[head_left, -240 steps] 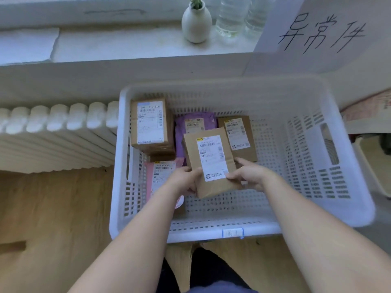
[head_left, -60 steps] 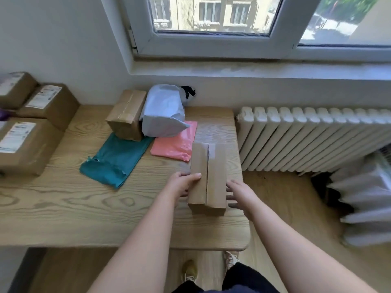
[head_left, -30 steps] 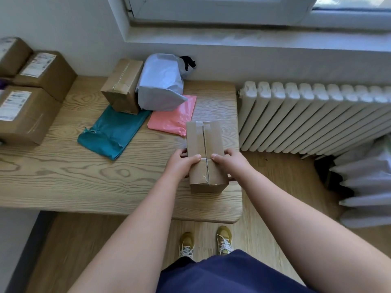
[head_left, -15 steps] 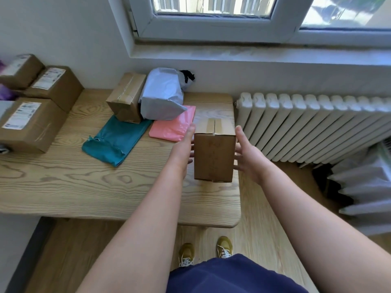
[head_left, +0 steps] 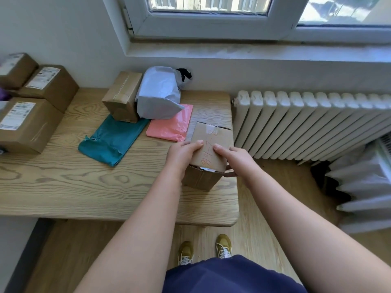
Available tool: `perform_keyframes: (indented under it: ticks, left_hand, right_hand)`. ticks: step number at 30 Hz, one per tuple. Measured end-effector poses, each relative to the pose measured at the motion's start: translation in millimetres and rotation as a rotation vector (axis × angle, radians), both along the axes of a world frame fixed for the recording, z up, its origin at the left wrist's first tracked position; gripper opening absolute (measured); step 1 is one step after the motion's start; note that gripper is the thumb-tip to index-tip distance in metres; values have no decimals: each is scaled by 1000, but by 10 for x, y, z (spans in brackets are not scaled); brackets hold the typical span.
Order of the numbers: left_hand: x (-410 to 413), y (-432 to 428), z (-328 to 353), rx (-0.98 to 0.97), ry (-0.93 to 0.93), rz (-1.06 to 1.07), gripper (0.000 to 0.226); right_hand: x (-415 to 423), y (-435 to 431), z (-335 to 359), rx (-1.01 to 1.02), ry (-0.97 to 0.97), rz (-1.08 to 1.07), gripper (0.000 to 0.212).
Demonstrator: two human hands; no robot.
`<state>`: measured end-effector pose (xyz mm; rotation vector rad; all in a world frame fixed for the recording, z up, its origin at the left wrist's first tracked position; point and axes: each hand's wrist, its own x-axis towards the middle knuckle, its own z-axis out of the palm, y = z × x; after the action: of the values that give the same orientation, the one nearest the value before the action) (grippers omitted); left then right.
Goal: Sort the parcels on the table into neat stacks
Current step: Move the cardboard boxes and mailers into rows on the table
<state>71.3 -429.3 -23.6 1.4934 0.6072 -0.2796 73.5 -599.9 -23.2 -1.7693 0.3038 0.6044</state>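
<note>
Both hands, left hand (head_left: 183, 153) and right hand (head_left: 233, 157), grip cardboard box (head_left: 208, 153) tilted at table (head_left: 84, 187) edge; slip risks floor drop.

At the right end of the table (head_left: 63, 187), just beside the radiator (head_left: 306, 123), a tilted box (head_left: 211, 136) sits between the left hand (head_left: 182, 153) and the right hand (head_left: 234, 157) (both grip its near top edge). Behind it, to the left, two flat mailers (head_left: 110, 140) lie side by side, with a taped box (head_left: 122, 96) and a bulky bag (head_left: 158, 96) on their far ends. Three labelled boxes (head_left: 27, 123) stand far left.

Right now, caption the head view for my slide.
Left hand and right hand grip a brown cardboard box with orange writing at the right end of the wooden table.
</note>
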Motion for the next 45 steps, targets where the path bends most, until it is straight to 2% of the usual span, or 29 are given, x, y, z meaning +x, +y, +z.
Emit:
perform_keyframes:
  ticks: [4, 9, 13, 14, 17, 19, 20, 23, 24, 29, 32, 34, 39, 42, 45]
  left_hand:
    - [-6, 102, 14, 21, -17, -2, 18]
    - [-39, 82, 12, 3, 8, 13, 28]
    - [-63, 94, 49, -40, 48, 25, 34]
    - [-54, 104, 75, -39, 67, 33, 33]
    - [-4, 126, 194, -47, 144, 66, 27]
    - [34, 140, 253, -1, 176, 62, 36]
    - [43, 144, 287, 29, 177, 50, 43]
    - [56, 126, 378, 58, 160, -30, 57]
    - [52, 117, 389, 50, 157, -55, 61]
    - [-76, 57, 215, 42, 178, -186, 55]
    - [-180, 34, 34, -33, 174, -209, 39]
    - [-206, 27, -56, -59, 137, -199, 35]
    - [-300, -4, -308, 58, 59, -288, 43]
    - [-324, -1, -432, 122, 26, -272, 52]
    - [-282, 16, -485, 185, 0, -292, 51]
  right_hand:
    - [47, 110, 0, -33, -15, -1, 42]
    - [43, 99, -35, -3, 24, -6, 47]
    - [-16, -26, -75, 142, 88, 183, 60]
    - [-33, -67, -81, 158, 84, 247, 67]
    - [-31, -194, -123, 119, 59, 413, 106]
    - [-9, -244, -99, 63, 39, 461, 116]
    - [-2, -264, -69, 36, 14, 444, 109]
    - [29, -327, -9, 32, -68, 287, 60]
    - [39, -331, -8, 44, -69, 228, 51]
    - [35, -218, -85, -69, -22, 54, 61]
    - [-32, -187, -156, -100, 14, 108, 48]
    - [-88, -195, -193, -86, 15, 140, 38]
    - [-212, -176, -328, -55, 35, 131, 47]
    - [-220, -164, -397, -44, 47, 73, 54]
    - [-183, -158, -396, -67, 43, 77, 52]
